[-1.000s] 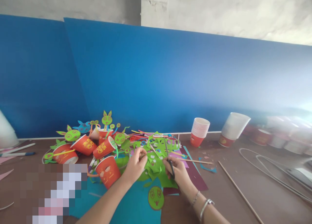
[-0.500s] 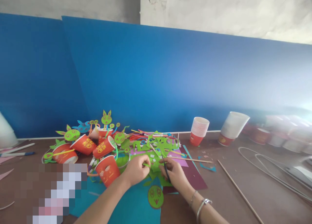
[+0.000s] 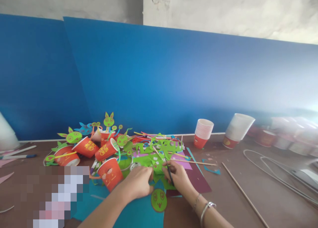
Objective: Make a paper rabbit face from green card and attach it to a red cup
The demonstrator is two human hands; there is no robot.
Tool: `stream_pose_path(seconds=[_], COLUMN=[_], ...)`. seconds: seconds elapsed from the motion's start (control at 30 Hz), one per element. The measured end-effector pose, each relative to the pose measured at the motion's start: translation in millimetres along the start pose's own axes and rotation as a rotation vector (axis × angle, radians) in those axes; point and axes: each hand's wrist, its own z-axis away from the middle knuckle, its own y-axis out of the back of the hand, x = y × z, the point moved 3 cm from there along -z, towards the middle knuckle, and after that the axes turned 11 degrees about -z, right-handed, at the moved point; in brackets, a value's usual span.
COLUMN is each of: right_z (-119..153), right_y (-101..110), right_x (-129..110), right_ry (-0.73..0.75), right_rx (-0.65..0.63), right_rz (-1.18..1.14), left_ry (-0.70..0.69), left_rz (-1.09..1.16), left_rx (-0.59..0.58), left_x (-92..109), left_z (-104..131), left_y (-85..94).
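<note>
My right hand (image 3: 177, 174) is closed round a slim black tool (image 3: 169, 171), its tip pointing up and away over green paper scraps (image 3: 149, 160). I cannot tell whether it is a pen or tweezers. My left hand (image 3: 140, 181) is closed, fingers curled downward, above blue paper (image 3: 134, 211); what it may hold is hidden. Just beside its fingertips lies a round green paper face (image 3: 159, 200) with drawn eyes and a beak-like mouth. A red paper cup (image 3: 110, 173) lies tilted left of my left hand.
More red cups (image 3: 86, 147) with green paper rabbit heads (image 3: 108, 119) crowd the left. Stacked cups (image 3: 203, 133) stand at the back right, beside a bagged stack (image 3: 237, 130). A wooden stick (image 3: 243, 193) and cables (image 3: 278, 171) lie right. A blue panel (image 3: 159, 82) borders the table.
My left hand has moved down and toward me, to the edge of the green face. The green scrap at its fingers no longer shows. My right hand stays put.
</note>
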Motion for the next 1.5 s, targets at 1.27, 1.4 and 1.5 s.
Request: stream_pose_path(seconds=[1.27,1.4,1.5], right_z=[8,6,7], right_y=[-6,-3,-6], right_x=[-22,-24,-25], right_ry=[0.017,0.045,0.05], right_rx=[-0.025,-0.027,-0.065], right_rz=[-0.381,-0.379,-0.349], left_ry=[0.244,0.132,0.139], left_rz=[0.962,0.898,0.922], left_rx=[0.081,0.02,0.093], left_x=[9,11,10], left_z=[-19,-20,-21], left_y=[-28.2,-26.1,-25.5])
